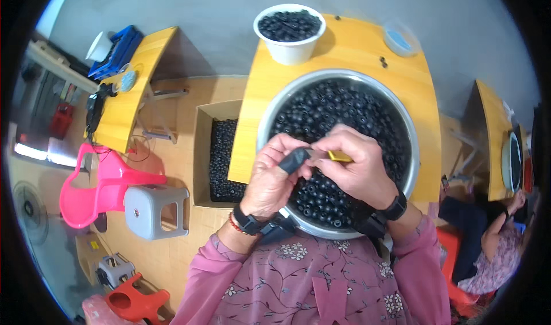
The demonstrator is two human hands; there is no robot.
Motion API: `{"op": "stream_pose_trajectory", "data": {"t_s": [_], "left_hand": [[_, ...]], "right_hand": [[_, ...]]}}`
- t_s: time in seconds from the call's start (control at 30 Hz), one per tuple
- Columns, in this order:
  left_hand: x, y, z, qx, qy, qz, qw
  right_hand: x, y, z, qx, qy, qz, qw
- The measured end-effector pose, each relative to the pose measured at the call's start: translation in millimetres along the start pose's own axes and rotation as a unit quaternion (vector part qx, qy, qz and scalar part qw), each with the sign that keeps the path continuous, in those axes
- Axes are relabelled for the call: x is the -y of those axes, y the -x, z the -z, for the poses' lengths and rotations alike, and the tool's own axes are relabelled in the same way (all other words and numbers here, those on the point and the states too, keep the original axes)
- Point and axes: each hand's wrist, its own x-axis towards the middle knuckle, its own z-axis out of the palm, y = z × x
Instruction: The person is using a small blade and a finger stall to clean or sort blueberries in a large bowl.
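Note:
Over a wide metal basin [412, 170] full of small black ring-like pieces [321, 201], my two hands meet at the fingertips. My left hand [268, 173] is closed in a pinch, with a black cover [294, 160], perhaps a finger cot, around its thumb. What its fingertips hold is too small and hidden to name. In my right hand [361, 167] is a slim tool with a yellow handle [340, 156], gripped between thumb and fingers. The tool's tip points at my left fingertips; its exact kind does not show.
A white tub [290, 50] of black pieces and a clear container [400, 41] stand on the yellow table [431, 153]. At left are a cardboard box [202, 153] of similar pieces, a grey stool [146, 213] and a pink chair [80, 201]. Another person [496, 250] sits at far right.

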Motion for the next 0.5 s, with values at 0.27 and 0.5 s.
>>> {"op": "stream_pose_trajectory", "data": {"t_s": [0.27,0.5], "left_hand": [[8.6,1.2,0.4,0.013,0.001,-0.034,0.999],[-10.2,29.6,-2.8,-0.026,0.010,-0.182,0.983]], "right_hand": [[8.0,7.5,2.1,-0.043,0.030,-0.018,0.998],[-8.0,8.9,3.4,-0.060,0.032,-0.011,0.998]]}}
